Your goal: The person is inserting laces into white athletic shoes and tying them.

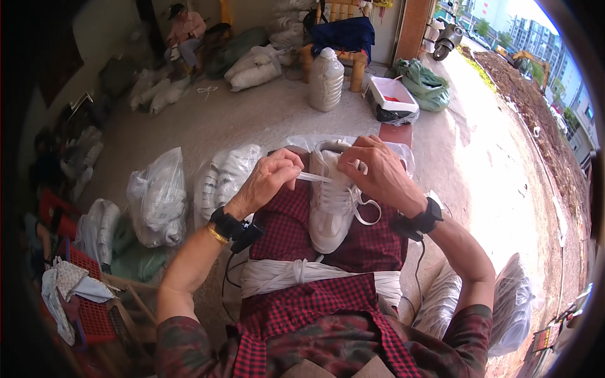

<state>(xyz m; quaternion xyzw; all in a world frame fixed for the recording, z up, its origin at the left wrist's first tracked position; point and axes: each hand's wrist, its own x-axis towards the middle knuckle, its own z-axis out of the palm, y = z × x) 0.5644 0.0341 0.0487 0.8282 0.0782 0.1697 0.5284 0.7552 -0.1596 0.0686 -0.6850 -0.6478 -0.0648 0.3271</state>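
Observation:
On my lap rests a white sneaker (329, 220), toe toward me, lying over a red and black checked apron (277, 227). My left hand (270, 178) pinches a flat white shoelace (313, 177), which stretches taut to the shoe's eyelets. Over the tongue and upper eyelets, my right hand (377, 169) has its fingers closed near the shoe's opening; what they grip is hidden. A loose lace loop hangs off the right side of the shoe, below that hand. A bundle of white laces (296, 274) is tied across my waist.
Clear plastic bags of white goods (161, 198) stand at left, near a red basket (88, 315) with cloth on it. Wrapped white stacks (513, 309) lie at right. Ahead are a large plastic jug (326, 85) and a white box (392, 94). Another person (186, 38) sits far left.

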